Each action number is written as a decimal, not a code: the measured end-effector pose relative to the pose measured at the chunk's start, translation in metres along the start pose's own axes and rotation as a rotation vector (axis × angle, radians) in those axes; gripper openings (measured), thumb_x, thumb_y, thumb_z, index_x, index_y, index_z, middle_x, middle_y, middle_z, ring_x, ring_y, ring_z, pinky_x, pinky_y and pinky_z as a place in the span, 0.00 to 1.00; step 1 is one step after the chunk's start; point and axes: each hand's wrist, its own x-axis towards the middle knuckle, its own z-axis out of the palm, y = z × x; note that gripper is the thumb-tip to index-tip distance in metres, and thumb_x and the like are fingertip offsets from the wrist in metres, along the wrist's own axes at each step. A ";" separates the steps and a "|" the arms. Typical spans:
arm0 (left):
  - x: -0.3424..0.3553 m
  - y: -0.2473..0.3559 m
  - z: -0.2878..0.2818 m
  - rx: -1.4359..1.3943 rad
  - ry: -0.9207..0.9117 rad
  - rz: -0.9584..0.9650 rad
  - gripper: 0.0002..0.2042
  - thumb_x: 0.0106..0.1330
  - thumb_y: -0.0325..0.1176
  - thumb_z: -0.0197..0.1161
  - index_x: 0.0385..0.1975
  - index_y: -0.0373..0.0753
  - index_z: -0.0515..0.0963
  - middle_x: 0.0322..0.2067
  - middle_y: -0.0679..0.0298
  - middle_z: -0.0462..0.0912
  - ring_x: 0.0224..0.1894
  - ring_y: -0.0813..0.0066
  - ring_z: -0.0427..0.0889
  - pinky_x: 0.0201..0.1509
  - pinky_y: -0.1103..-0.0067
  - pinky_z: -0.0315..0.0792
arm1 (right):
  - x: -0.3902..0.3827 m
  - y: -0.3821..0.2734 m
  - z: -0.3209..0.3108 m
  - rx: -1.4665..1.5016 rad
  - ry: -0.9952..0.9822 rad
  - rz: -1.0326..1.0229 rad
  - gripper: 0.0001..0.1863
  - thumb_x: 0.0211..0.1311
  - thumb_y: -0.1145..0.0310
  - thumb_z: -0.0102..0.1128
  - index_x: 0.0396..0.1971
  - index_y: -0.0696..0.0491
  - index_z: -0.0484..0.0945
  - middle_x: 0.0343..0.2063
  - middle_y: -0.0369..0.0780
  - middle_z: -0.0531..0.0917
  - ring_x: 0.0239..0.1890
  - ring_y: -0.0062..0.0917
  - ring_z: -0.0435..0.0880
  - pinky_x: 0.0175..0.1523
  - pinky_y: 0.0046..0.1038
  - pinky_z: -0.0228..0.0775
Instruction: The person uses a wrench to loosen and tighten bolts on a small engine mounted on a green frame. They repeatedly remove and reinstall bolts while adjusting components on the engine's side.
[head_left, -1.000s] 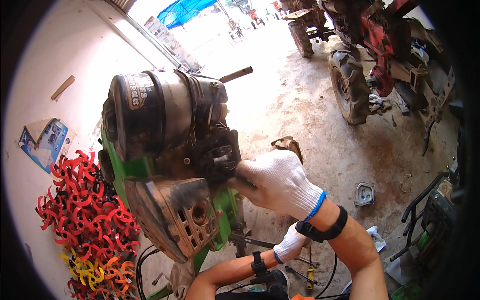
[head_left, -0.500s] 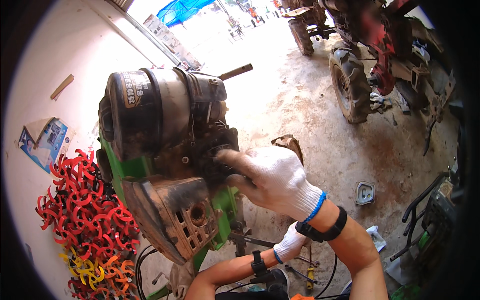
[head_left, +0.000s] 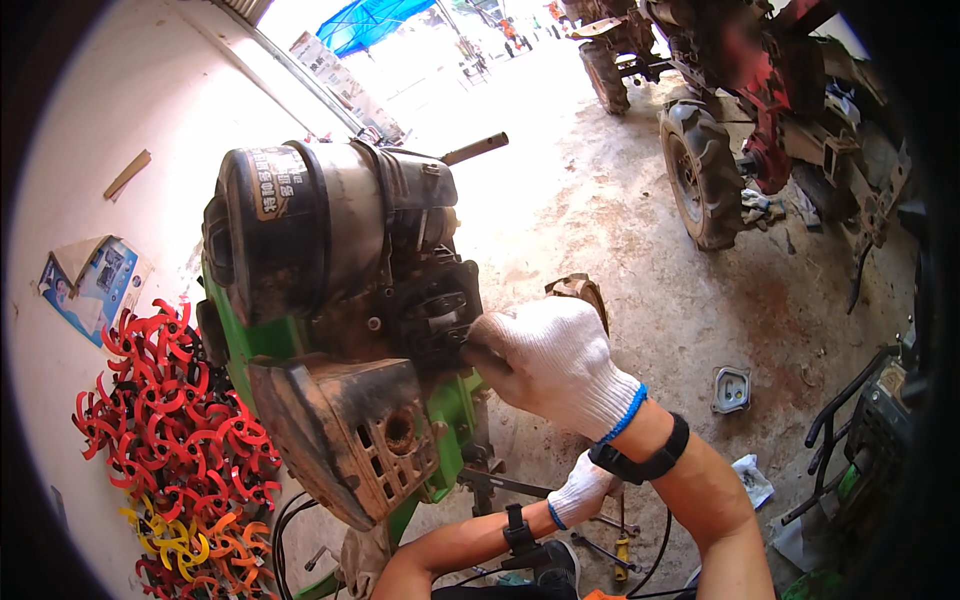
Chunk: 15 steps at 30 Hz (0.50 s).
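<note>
Engine [head_left: 350, 325]: centre-left of frame. Right hand [head_left: 548, 362]: at engine's right edge, curled, any held part hidden; a slip could knock it against metal. Left hand [head_left: 580, 490]: lower centre, grip unclear. Screwdriver [head_left: 622, 555]: lower centre, near shoe [head_left: 558, 575]; possible stumble.

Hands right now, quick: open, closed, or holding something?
Left hand: partly hidden; open or closed cannot be told.
Right hand: curled at the engine; whether it holds anything cannot be told.
</note>
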 end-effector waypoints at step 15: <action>-0.004 0.008 0.010 0.023 -0.001 0.017 0.06 0.84 0.44 0.67 0.45 0.53 0.81 0.24 0.79 0.71 0.22 0.84 0.64 0.26 0.78 0.52 | 0.002 0.000 0.008 0.034 0.083 -0.047 0.17 0.64 0.61 0.78 0.49 0.50 0.87 0.30 0.41 0.86 0.31 0.41 0.89 0.35 0.43 0.80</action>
